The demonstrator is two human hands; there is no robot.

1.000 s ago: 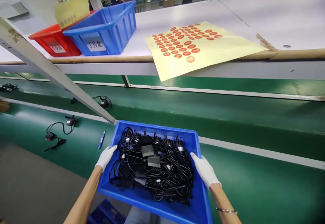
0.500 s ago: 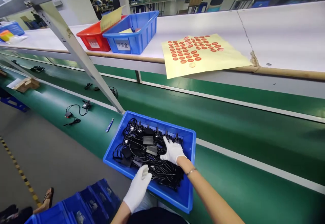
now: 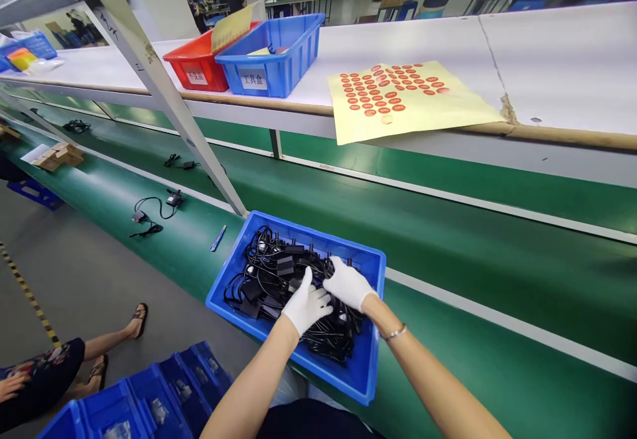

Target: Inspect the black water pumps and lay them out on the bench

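Observation:
A blue tray (image 3: 368, 266) sits on the near edge of the green conveyor belt (image 3: 472, 266), filled with a tangle of black cables and adapters (image 3: 271, 276). Both my hands wear white gloves and reach into the tray, side by side over the cable pile. My left hand (image 3: 307, 305) curls its fingers down onto the cables. My right hand (image 3: 348, 284) is closed over the cables just right of it. What each hand grips inside the tangle is hidden.
A blue pen (image 3: 217, 238) and a loose black cable (image 3: 154, 212) lie on the belt to the left. On the shelf above are a yellow sticker sheet (image 3: 398, 97), a blue bin (image 3: 271, 54) and a red bin (image 3: 196, 67). Blue crates (image 3: 149, 406) stand on the floor beside a seated person's legs (image 3: 107, 343).
One second ago both hands held the tray's sides. They have let go and moved into the tray onto the cables; the left hand came up beside the right. The view turned left.

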